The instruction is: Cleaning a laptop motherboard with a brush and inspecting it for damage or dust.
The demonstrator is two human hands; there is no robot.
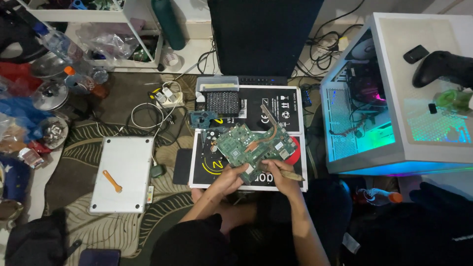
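I see one silver laptop base (121, 173) bearing one orange pry tool (112, 181), my left hand (230, 177) gripping one green circuit board (253, 145) just above it, my right hand (281, 173) clasping one brush (289, 175) at the board's near edge

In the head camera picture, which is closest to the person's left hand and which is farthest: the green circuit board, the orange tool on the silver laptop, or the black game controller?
From the left hand:
1. Green circuit board: touching the hand, just above it.
2. Orange tool: off to the left, lying on the silver laptop.
3. Black game controller: far right, on top of the white computer case.
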